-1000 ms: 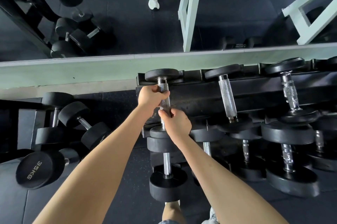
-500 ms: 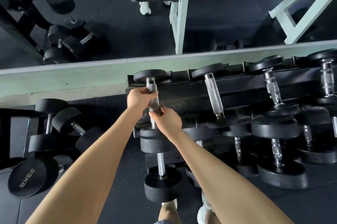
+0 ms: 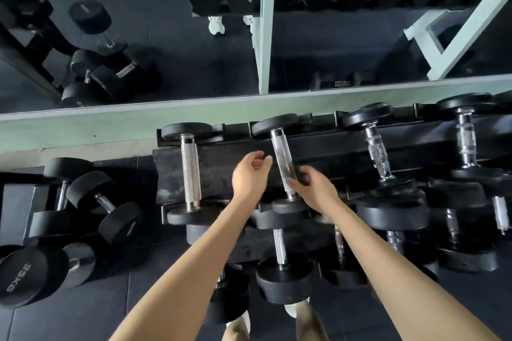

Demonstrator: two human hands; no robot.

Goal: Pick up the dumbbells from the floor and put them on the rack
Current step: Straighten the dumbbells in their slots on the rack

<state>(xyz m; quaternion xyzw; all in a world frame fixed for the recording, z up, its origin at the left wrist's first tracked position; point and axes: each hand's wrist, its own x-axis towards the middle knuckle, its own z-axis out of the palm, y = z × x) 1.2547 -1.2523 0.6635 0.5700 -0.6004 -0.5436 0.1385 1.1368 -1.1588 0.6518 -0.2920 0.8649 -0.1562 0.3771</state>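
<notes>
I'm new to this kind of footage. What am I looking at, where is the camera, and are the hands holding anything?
There is no machine here, only a person's two bare arms. The single picture comes from a camera worn on the head, looking down. Below is a black rack with dumbbells lying across its tiers. The left hand hovers loosely open and holds nothing. The right hand is against the lower end of the ridged metal handle of the second dumbbell from the left on the top tier. Blur hides whether it actually grips. The leftmost dumbbell rests untouched beside it. More dumbbells sit at the lower left, including one marked 35KG. The upper part is a wall mirror reflecting the room.
</notes>
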